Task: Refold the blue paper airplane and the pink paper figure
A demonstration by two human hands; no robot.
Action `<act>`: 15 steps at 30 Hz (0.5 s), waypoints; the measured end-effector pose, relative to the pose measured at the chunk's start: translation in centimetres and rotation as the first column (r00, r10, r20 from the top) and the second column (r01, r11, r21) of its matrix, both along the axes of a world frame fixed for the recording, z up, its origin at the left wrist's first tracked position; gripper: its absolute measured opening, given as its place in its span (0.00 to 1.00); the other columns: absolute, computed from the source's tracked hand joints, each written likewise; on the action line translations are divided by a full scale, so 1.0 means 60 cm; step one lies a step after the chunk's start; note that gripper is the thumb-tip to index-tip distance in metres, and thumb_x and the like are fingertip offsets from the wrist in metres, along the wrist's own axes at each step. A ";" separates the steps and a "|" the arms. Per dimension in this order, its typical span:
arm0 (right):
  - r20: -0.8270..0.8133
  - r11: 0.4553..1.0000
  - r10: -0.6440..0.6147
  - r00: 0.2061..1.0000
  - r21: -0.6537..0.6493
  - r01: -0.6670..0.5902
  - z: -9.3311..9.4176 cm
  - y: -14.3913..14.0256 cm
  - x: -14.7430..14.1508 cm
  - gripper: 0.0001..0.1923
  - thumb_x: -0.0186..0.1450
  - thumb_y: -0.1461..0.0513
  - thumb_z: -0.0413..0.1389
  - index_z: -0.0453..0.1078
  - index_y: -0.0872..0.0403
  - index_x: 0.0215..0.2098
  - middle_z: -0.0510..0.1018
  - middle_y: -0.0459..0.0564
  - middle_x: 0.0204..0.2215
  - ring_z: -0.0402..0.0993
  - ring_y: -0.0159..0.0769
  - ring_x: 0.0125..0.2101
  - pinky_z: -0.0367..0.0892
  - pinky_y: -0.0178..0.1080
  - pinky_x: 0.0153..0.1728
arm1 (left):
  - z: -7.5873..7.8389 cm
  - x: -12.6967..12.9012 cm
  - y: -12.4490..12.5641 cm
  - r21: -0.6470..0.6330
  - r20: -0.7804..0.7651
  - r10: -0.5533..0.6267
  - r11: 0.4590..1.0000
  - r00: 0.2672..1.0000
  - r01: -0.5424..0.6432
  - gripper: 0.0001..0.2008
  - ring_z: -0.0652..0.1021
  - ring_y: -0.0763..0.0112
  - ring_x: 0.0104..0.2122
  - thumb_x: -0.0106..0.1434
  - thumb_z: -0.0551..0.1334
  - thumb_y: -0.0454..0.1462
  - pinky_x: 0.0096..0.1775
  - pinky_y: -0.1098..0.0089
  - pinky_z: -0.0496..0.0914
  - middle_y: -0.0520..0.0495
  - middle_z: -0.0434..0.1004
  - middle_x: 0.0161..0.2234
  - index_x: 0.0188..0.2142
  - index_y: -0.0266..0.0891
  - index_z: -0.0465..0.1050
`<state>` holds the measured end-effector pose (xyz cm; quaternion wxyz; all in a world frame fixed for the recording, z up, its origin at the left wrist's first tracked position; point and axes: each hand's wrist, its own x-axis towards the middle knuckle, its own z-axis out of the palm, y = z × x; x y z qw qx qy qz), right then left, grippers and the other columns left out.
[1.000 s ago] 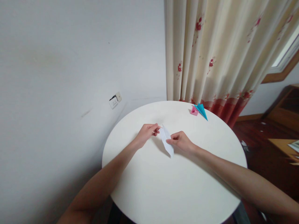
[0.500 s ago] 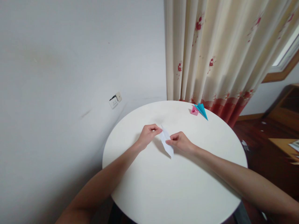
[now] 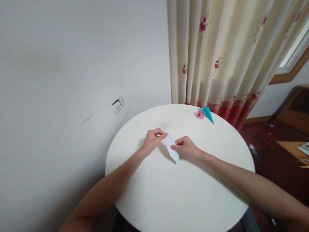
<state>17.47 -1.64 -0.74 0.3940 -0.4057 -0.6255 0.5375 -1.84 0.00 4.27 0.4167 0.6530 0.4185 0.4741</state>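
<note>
White folded paper (image 3: 172, 146) is lying near the middle of the round white tabletop (image 3: 178, 199), a long narrow shape pointing toward the near edge. Against the far edge, a pink folded paper piece (image 3: 200, 114) and a blue paper plane (image 3: 208, 114) are sitting touching each other. A flowered cream curtain (image 3: 217, 51) is hanging behind them, beside a grey wall with a socket (image 3: 117, 104). The left hand (image 3: 152, 141) is pinching the paper's far tip, fingers (image 3: 161, 134) closed on it. The right hand (image 3: 186, 147) is gripping its right edge, fingers together on the fold.
</note>
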 end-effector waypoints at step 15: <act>-0.011 1.000 -0.019 1.000 -0.011 0.019 0.001 -0.001 -0.002 0.21 0.51 0.48 0.64 0.70 0.58 0.18 0.67 0.45 0.18 0.58 0.28 0.21 0.51 0.34 0.23 | -0.004 -0.001 0.004 -0.032 -0.026 0.006 0.999 1.000 -0.007 0.16 0.76 0.66 0.32 0.54 0.70 0.48 0.39 0.68 0.67 0.46 0.80 0.30 0.27 0.36 0.79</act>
